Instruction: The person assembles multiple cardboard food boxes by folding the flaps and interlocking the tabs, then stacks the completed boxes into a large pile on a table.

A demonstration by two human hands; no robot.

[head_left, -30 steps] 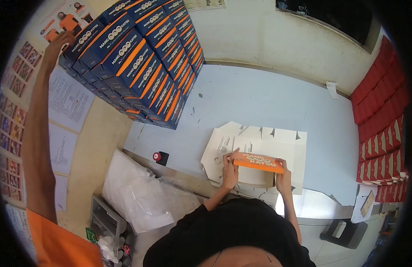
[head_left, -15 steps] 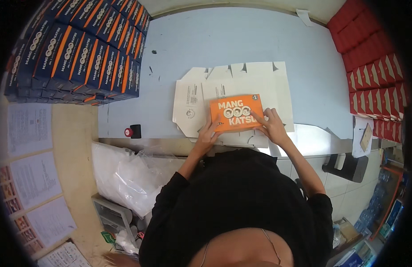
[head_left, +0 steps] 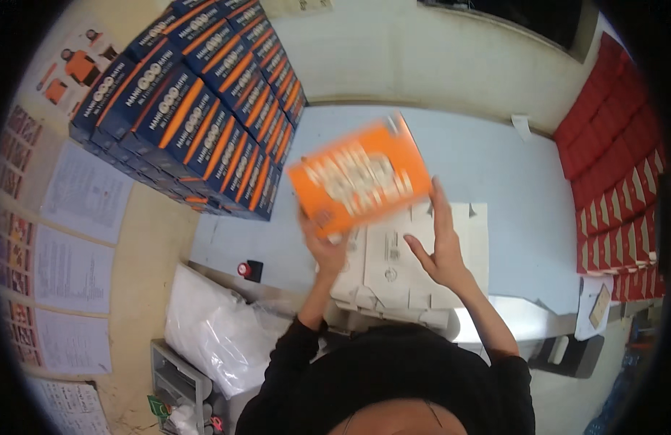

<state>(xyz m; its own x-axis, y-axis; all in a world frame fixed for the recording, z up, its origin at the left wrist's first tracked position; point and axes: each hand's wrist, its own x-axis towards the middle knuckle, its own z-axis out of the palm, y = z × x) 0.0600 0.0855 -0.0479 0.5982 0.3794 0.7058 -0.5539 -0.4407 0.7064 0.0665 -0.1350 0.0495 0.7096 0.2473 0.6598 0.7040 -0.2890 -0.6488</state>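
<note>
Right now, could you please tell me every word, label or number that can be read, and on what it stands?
I won't copy the wording itself.
Orange box: large pale lettering, blurred.
Stacked blue boxes: pale lettering, larger line readable.
Flat white cardboard: print too small to read.
Wall sheets: text too small to read.
Red boxes: no readable print.

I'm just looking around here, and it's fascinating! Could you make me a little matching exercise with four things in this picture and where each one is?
Things
1. Orange-topped box
2. Unfolded carton blanks
3. Stacked navy boxes
4. Stacked red boxes

Places
A. At the person's far right
B. Held up by the left hand
C. Lying at the near edge of the table, in front of the person
D. At the table's left end

Right pairs: 1-B, 2-C, 3-D, 4-A
</note>
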